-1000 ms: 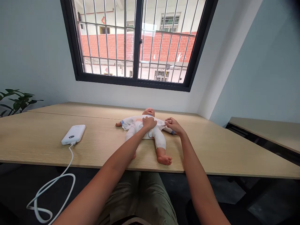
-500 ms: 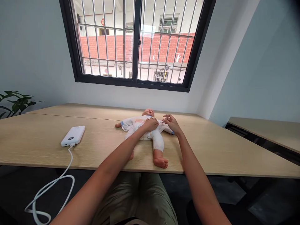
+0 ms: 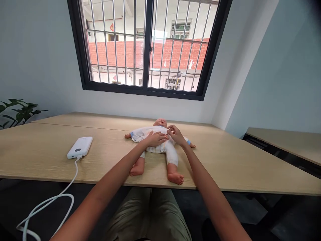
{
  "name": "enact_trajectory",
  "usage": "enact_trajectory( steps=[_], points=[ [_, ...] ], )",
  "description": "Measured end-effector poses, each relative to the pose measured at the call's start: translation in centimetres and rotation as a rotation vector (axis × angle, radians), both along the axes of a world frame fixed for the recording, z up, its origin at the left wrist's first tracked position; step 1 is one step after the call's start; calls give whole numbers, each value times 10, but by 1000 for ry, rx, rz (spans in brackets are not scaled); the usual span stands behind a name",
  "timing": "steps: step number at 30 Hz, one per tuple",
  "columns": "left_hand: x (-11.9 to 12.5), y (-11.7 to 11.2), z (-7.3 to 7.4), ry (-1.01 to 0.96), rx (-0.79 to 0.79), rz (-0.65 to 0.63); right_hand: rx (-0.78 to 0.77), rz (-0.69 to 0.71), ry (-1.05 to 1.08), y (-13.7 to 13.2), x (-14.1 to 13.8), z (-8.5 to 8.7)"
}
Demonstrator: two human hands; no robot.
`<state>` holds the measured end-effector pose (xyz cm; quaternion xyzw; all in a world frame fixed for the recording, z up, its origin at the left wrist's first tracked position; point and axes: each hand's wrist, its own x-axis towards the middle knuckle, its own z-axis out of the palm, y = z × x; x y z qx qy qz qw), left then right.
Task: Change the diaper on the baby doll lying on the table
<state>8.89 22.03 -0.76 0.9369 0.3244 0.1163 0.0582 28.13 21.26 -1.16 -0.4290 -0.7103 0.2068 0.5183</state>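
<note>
Doll (image 3: 163, 148) lies on its back on the table (image 3: 225, 160), centre of frame; left hand (image 3: 155, 139) sits flat, fingers open, pinning the white gown (image 3: 140, 134), while right hand (image 3: 177, 135) pinches its edge.

Wooden table (image 3: 220, 161), baby doll (image 3: 157, 149), power bank (image 3: 79, 147)

Baby doll (image 3: 156, 149) lay face-up on the counter (image 3: 225, 164). Left hand (image 3: 155, 139) rested flat on its white gown (image 3: 137, 134); right hand (image 3: 176, 135) touched gown near chest. Power bank (image 3: 79, 147) well left.
</note>
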Motion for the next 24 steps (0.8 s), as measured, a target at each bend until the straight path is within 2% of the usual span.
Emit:
enact_trajectory(
  steps=[6, 11, 15, 18, 21, 24],
  points=[
    [0, 5, -9, -12, -3, 49, -179, 37, -159, 27, -17, -7],
    [-2, 3, -11, -35, 28, 45, -210, 41, -44, 45, -22, -24],
    [-2, 3, -15, -117, 19, 24, -251, 47, 66, 40, -22, -26],
    [-6, 9, -17, -284, -10, -37, -277, 61, 93, 30, -24, -20],
    [-15, 17, -16, -577, 9, -68, -245, 10, 150, 23, -25, -10],
    [-26, 21, -13, -793, 75, 97, -94, -25, 235, 18, -24, -2]
  ],
)
